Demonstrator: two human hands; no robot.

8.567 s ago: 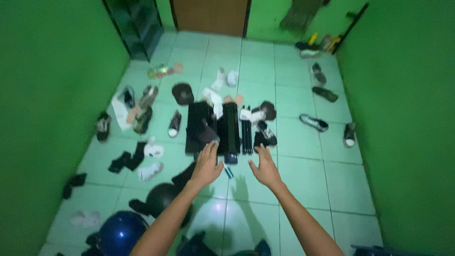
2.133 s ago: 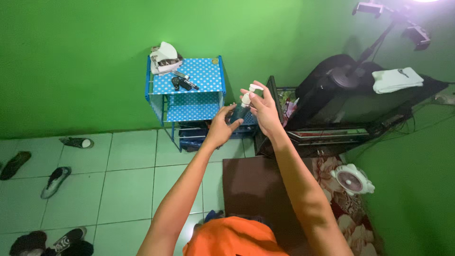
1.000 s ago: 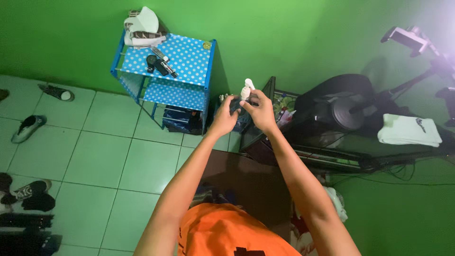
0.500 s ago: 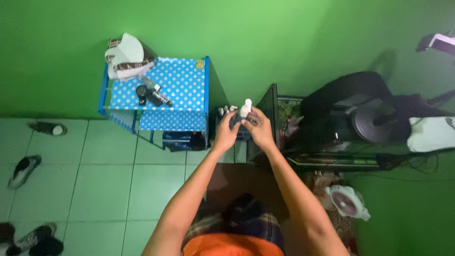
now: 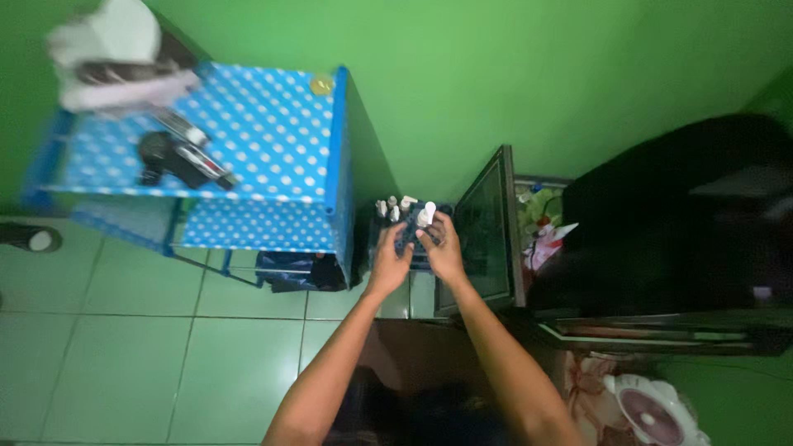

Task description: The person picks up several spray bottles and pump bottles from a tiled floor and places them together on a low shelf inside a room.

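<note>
Both forearms reach out and down from the bottom edge of the frame, converging over a gap between two pieces of furniture. The left hand [image 5: 387, 263] is cupped, fingers curled around the dark body of a pump bottle [image 5: 415, 230]; the right hand [image 5: 443, 252] closes on it from the other side, fingertips up near the white pump head. The bottle sits pinched between the two hands, held low, just above a dark basket [image 5: 388, 239] on the floor in which several other white-capped bottles [image 5: 392, 205] stand. How far the bottle has entered the basket cannot be told; its lower half is hidden behind the fingers and motion blur softens the outline.

To the left stands a blue polka-dot shelf [image 5: 264, 132], its top carrying a dark blurred object and a pale bundle. To the right, a dark glass-fronted cabinet [image 5: 487, 231] stands against the green wall [image 5: 496, 66]. A small white fan [image 5: 652, 410] is cut off at the lower right.
</note>
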